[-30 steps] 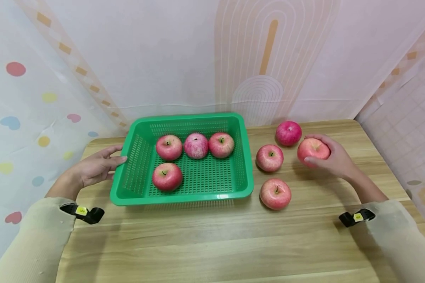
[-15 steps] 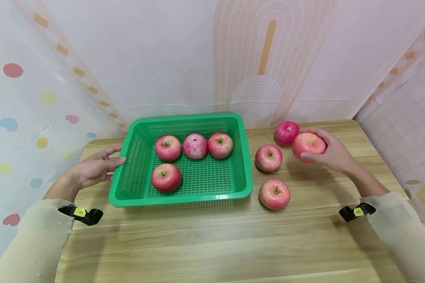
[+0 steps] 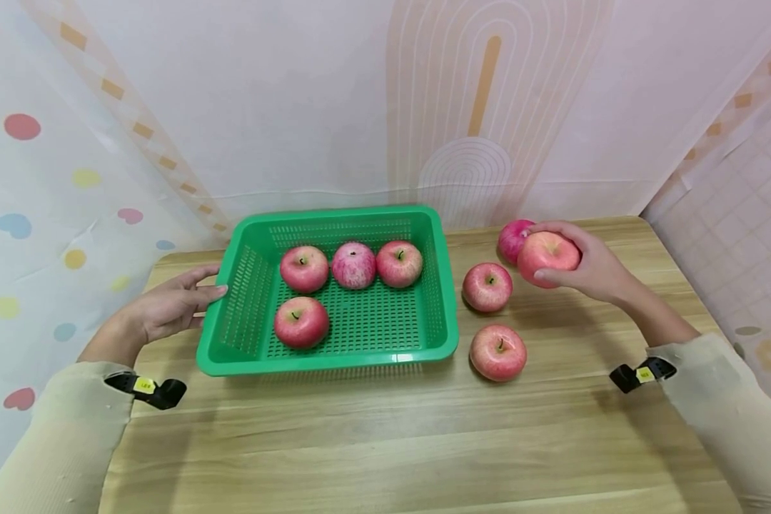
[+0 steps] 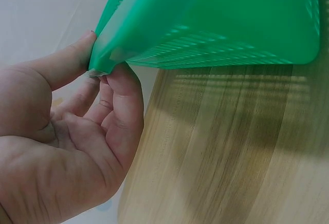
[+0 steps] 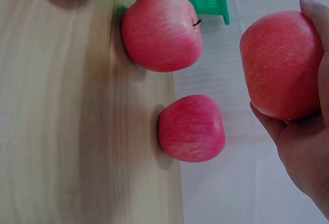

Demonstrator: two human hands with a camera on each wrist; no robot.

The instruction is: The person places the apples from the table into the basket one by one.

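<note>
My left hand (image 3: 173, 307) pinches the left rim of a green plastic basket (image 3: 334, 364), thumb above and fingers under the edge, as the left wrist view shows. Inside the basket lie several apples, among them a paler streaked apple (image 3: 354, 265). On the right, my right hand (image 3: 594, 264) grips a red apple (image 3: 548, 259) by its sides and carries it above the table. In the head view that apple partly covers a deep pink apple (image 3: 512, 239) at the back. The right wrist view shows the held apple (image 5: 280, 64) apart from the pink apple (image 5: 192, 128).
Two more apples stand on the wooden table (image 3: 373, 442) right of the basket: one apple (image 3: 487, 287) near its side, another apple (image 3: 498, 353) closer to the front. A patterned cloth wall (image 3: 321, 107) rises directly behind the table.
My right hand has raised its apple and shifted it left and back, so that it now overlaps the deep pink apple in the head view. The left hand and basket stay put.
</note>
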